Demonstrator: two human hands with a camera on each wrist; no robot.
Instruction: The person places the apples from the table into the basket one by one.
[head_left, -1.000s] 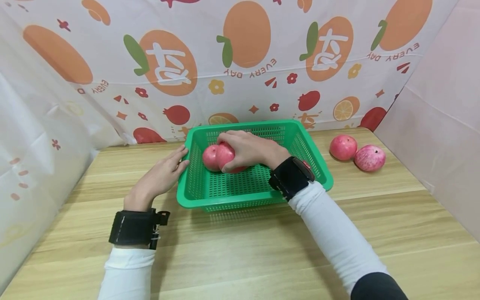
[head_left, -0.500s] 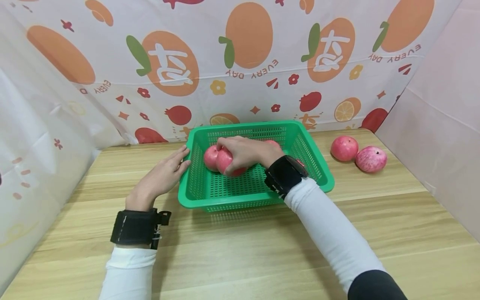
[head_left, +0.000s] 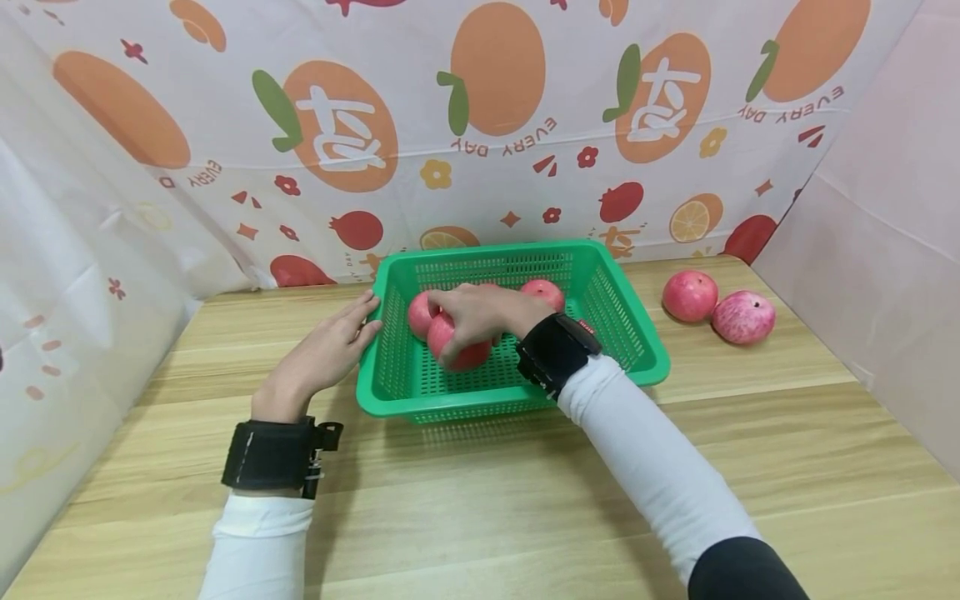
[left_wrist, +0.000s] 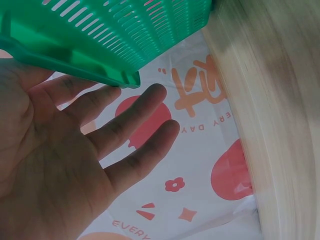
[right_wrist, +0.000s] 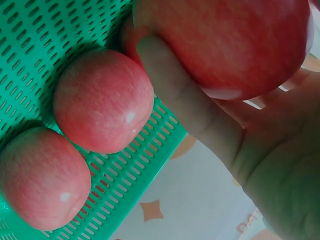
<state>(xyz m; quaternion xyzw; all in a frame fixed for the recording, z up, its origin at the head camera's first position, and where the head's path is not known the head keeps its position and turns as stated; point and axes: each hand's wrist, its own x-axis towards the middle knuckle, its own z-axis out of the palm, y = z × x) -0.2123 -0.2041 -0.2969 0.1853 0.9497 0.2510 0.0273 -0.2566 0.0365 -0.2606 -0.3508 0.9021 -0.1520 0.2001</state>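
My right hand [head_left: 483,312] holds a red apple [head_left: 467,357] inside the green plastic basket [head_left: 362,398]. In the right wrist view the thumb [right_wrist: 175,85] lies along the side of this apple [right_wrist: 225,45]. Left of it in the head view is another apple [head_left: 422,315], partly covered by the fingers. A further apple [head_left: 543,292] sits at the basket's back right, and one more is mostly hidden behind the hand. With fingers extended, my left hand [head_left: 322,350] rests against the basket's left rim; the left wrist view shows its palm [left_wrist: 45,150] bare.
On the wooden table [head_left: 480,517], right of the basket, lie a pink-red apple [head_left: 690,296] and a streaked one [head_left: 743,317], side by side. A fruit-printed cloth [head_left: 495,200] hangs close behind the basket.
The right hand and its apple have shifted slightly towards me and lower in the view. The apple at the basket's back right has come into sight. My left hand stays at the rim.
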